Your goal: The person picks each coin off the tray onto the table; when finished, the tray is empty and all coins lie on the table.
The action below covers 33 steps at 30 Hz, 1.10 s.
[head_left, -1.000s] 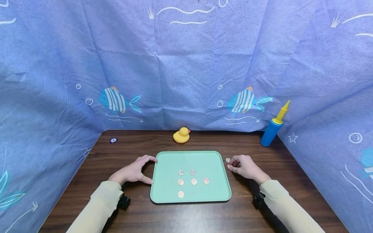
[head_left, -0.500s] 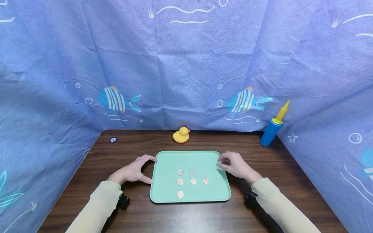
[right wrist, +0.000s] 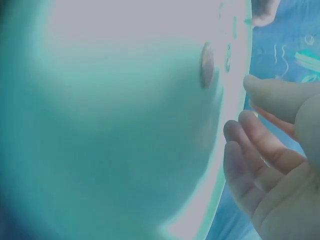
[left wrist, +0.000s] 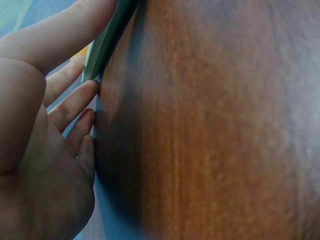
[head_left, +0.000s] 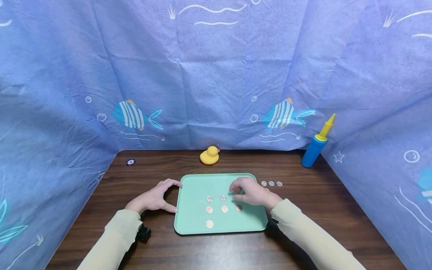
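A mint-green tray [head_left: 192,185] lies on the dark wooden table, with several coins on it: two silver ones [head_left: 223,198] above a row of copper-coloured ones [head_left: 224,209], and a pale coin [head_left: 209,224] lower down. My left hand [head_left: 155,197] rests at its left edge, the spread thumb and index fingertip touching the rim. Over the tray's right half, my right hand [head_left: 250,191] hovers with thumb and fingers apart; the right wrist view shows nothing between them. A copper-coloured coin [right wrist: 206,65] lies near these fingers. Beyond the tray's right edge sit three silver coins [head_left: 271,183].
Another coin on the table is partly hidden by my right wrist. At the table's back stands a yellow rubber duck [head_left: 209,155]. A blue and yellow hand pump [head_left: 314,148] is upright at the back right, and a poker chip [head_left: 131,162] lies at the far left.
My right hand has left a coin on the table right of the tray and moved left over the tray. The left hand has stayed at the rim.
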### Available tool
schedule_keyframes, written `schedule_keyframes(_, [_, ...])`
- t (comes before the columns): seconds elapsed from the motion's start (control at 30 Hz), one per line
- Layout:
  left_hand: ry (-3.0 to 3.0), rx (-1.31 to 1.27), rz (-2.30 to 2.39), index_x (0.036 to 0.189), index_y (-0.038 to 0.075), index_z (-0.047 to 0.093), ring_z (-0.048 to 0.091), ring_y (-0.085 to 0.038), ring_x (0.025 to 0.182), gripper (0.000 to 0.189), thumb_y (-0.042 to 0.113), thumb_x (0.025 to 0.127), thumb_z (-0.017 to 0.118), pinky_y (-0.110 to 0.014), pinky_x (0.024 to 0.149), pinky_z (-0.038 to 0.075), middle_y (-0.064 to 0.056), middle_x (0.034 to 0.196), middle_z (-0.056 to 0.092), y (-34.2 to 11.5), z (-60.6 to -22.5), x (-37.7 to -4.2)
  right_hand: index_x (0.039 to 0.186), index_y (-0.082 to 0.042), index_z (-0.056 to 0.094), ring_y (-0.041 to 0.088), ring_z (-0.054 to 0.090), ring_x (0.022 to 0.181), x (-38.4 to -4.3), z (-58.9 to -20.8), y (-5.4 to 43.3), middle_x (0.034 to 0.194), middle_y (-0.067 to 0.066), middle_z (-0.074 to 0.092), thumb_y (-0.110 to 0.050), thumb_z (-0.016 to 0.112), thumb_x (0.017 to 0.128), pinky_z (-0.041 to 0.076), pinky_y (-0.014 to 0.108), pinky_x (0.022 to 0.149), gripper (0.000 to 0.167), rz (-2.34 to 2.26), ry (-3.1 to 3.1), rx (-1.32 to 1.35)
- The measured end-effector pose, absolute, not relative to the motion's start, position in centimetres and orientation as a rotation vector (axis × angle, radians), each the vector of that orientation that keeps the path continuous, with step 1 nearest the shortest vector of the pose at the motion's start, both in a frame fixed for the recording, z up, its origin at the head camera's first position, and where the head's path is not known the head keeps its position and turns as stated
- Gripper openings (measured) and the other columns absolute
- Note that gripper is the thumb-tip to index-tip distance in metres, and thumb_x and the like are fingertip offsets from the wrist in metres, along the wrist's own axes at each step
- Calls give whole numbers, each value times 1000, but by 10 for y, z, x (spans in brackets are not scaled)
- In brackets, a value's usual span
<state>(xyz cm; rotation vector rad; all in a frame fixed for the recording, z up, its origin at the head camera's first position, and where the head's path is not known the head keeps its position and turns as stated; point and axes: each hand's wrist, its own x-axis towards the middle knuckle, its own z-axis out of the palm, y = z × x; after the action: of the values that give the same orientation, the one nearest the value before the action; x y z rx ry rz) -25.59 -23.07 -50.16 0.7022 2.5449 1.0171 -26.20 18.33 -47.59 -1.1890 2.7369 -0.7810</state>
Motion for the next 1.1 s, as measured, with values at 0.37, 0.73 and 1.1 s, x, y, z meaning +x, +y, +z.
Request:
schedule_keyframes(0.37, [2543,712,1021,147,19,52,32,-37,149,85,47,78,93,-64,117,30,-9,155,45,-232,-502,-258,110,-8,77,17,69,88,-265,-474,153,104,4,74,-11,82,93,56,29,81,18,-684,2659,-1256])
schedule_keyframes(0.73, [2540,698,1020,147,19,52,32,-37,149,85,47,78,93,-64,117,30,-9,155,45,-232,-503,-257,112,-11,78,13,65,88,-261,-479,142,107,3,70,-11,79,95,54,27,82,17,-648,2608,-1190])
schedule_keyframes(1.1, [2543,691,1017,147,20,52,32,-37,149,85,46,78,93,-64,117,30,-9,155,45,-232,-504,-257,108,-10,79,11,66,90,-261,-478,137,103,2,73,-5,75,97,56,27,82,13,-611,2624,-1203])
